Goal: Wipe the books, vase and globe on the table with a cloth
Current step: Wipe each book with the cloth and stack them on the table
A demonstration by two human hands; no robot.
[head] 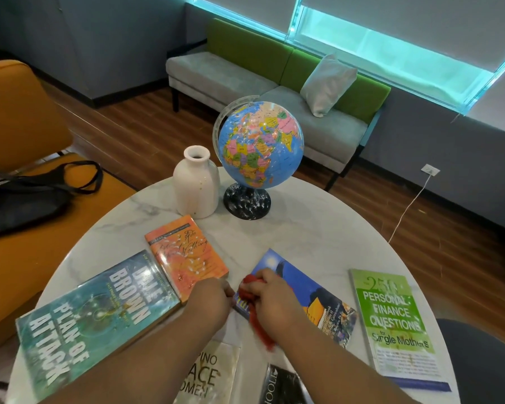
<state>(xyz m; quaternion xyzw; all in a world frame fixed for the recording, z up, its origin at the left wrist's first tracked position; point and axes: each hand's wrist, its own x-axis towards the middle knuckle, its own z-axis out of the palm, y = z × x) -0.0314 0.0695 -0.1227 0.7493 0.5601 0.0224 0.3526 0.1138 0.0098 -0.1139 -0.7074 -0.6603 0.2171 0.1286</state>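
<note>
Books on round marble worktop (303, 228), six counted, all lying flat: teal book (99, 310), orange book (187, 258), blue book (318, 295), green book (397, 325); cream book (213, 374) and black book (280, 386) at near edge, cut off by frame. One white vase (196, 185), one globe (260, 141), upright at far side, just beside each other. One red cloth (258, 325), bunched, grasped in right grip (274, 304), pressed on blue book's near-left end. Left grip (207, 298) at same book's corner, fingers bent; holding or not, cannot tell. One black bag (18, 199) on orange chair (18, 112), left.

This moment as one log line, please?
right hand grips red cloth on blue book | left hand at its corner | vase, globe upright
</note>
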